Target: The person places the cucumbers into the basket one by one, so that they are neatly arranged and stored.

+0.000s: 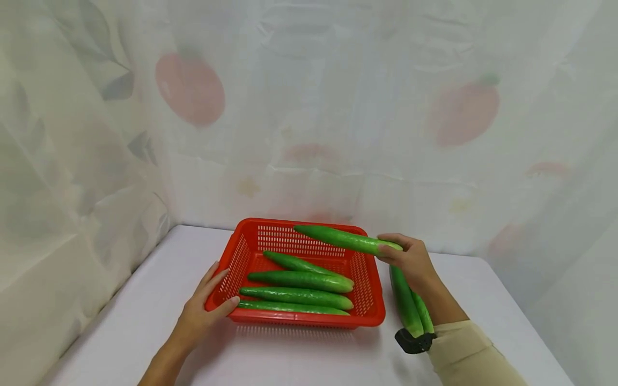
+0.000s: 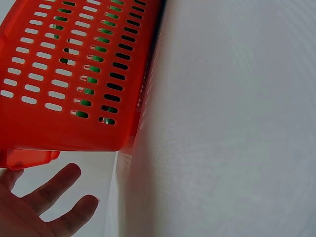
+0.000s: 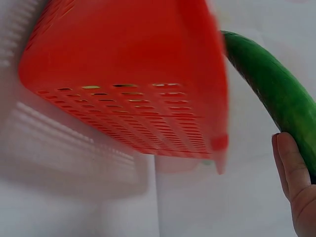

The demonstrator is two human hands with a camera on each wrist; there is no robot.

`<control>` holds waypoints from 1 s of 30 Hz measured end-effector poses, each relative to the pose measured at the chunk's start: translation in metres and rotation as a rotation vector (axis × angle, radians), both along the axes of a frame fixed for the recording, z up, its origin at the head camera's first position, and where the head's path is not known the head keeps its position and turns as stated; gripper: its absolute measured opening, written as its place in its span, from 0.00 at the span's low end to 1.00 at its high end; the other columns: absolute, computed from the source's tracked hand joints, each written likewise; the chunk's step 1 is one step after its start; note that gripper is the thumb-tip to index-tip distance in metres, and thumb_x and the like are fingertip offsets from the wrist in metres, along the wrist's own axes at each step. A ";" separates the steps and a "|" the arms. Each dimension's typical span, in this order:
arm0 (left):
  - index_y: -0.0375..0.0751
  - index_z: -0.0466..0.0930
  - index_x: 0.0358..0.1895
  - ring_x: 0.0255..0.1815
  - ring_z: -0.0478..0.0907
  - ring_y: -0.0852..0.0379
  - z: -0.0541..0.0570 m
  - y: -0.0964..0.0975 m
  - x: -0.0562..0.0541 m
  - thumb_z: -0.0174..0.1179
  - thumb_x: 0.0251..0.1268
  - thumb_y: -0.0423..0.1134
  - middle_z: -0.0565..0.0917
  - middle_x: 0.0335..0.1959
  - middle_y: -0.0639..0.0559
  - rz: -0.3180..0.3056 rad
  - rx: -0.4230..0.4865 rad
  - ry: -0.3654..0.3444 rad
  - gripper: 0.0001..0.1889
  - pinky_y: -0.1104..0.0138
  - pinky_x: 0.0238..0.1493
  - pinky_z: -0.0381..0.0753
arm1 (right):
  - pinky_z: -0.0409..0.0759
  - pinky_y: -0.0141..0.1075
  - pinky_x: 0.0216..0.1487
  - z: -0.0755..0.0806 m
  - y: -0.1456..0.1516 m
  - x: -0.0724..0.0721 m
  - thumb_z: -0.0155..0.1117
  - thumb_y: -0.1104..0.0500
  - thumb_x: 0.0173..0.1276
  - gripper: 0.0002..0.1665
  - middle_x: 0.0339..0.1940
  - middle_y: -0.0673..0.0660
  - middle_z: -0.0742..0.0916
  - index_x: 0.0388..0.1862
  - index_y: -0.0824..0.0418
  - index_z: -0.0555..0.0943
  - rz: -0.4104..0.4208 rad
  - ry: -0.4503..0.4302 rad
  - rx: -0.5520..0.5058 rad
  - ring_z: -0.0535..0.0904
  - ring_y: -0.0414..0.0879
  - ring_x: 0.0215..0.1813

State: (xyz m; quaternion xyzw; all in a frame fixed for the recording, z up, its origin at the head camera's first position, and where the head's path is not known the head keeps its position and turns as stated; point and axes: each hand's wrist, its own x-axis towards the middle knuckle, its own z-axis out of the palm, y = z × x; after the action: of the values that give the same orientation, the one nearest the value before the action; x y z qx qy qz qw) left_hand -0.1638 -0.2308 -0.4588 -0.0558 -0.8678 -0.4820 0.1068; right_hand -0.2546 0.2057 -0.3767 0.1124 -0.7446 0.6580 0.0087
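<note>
My right hand (image 1: 410, 261) grips a green cucumber (image 1: 340, 239) by its pale end, thumb and fingers on either side. The cucumber's dark tip reaches over the back right of a red plastic basket (image 1: 309, 317). In the right wrist view, the held cucumber (image 3: 271, 79) appears beyond the basket's rim. Several cucumbers (image 1: 299, 280) lie side by side inside the basket, pale ends to the right. At the basket's left front corner rests my left hand (image 1: 199, 313), its thumb at the rim. The left wrist view shows its fingers (image 2: 54, 185) spread beside the slotted wall.
Two more cucumbers (image 1: 406, 303) lie on the white table (image 1: 270, 359) right of the basket, partly under my right forearm. A black wrist strap (image 1: 414, 341) overlaps their near ends. Pale printed curtains (image 1: 338, 107) enclose the table at the back and sides.
</note>
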 end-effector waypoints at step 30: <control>0.50 0.64 0.72 0.72 0.53 0.49 0.001 0.002 0.001 0.65 0.62 0.50 0.50 0.76 0.62 0.018 0.010 -0.009 0.35 0.56 0.61 0.63 | 0.78 0.45 0.50 -0.018 -0.037 -0.049 0.66 0.61 0.67 0.22 0.50 0.64 0.82 0.56 0.71 0.78 0.108 -0.118 0.160 0.82 0.52 0.45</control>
State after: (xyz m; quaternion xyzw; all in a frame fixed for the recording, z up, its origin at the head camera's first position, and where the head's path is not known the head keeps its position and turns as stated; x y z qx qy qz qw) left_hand -0.1624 -0.2291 -0.4578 -0.0455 -0.8664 -0.4855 0.1076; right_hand -0.3032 0.1684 -0.3949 0.1135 -0.7868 0.6014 -0.0796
